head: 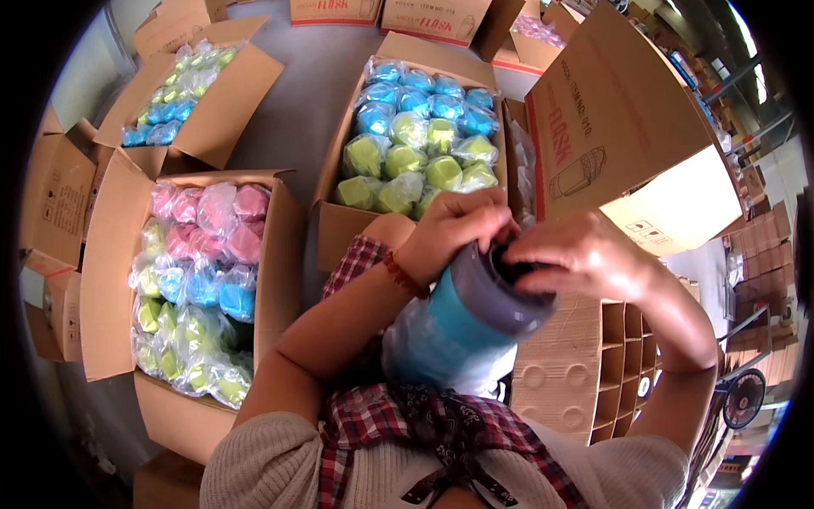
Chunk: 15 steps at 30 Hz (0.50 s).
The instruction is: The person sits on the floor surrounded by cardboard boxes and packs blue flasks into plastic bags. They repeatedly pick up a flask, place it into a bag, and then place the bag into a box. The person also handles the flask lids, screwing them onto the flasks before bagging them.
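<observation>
A blue vacuum flask point(467, 305) with a dark grey collar leans in front of my body, its open mouth tilted up and away from me. Clear plastic film appears to cover its lower part, which is blurred. My left hand point(455, 232) grips the far left side of the rim, thumb and fingers bunched at the edge. The fingers of my right hand point(575, 257) reach into the dark mouth from the right. Their tips are hidden inside, so whether they pinch anything cannot be seen.
An open carton point(346, 219) ahead holds blue and green bagged flasks. On the left, another carton point(276, 267) has pink, blue and green ones. Farther left stands a third filled carton point(235, 121). A tall printed carton point(610, 121) and cardboard dividers point(610, 366) are at right.
</observation>
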Each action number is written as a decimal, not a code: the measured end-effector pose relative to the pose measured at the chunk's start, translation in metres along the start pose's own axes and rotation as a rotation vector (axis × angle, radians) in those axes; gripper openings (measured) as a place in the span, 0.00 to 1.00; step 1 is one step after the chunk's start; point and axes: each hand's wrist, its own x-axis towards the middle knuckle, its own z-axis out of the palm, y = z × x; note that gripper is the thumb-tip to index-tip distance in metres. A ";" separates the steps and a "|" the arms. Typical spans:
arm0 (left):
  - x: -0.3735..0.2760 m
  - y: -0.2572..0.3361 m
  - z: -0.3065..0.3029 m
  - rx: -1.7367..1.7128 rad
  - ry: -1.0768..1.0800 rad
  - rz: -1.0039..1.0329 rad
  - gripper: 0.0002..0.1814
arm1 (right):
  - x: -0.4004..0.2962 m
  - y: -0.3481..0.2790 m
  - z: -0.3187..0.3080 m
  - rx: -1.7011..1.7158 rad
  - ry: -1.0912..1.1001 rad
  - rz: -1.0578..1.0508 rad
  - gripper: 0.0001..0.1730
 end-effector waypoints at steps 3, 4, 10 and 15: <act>-0.001 -0.009 -0.018 -0.017 0.021 0.053 0.18 | 0.011 0.007 0.005 0.025 0.010 0.015 0.12; -0.006 -0.008 -0.021 0.087 0.077 0.098 0.17 | 0.017 0.009 0.005 0.077 -0.016 0.033 0.12; -0.081 0.013 -0.020 0.967 0.003 0.558 0.11 | 0.020 0.052 0.018 0.369 -0.002 0.223 0.10; -0.131 -0.010 -0.031 1.520 -0.032 0.534 0.11 | 0.053 0.068 0.046 0.490 0.042 0.332 0.08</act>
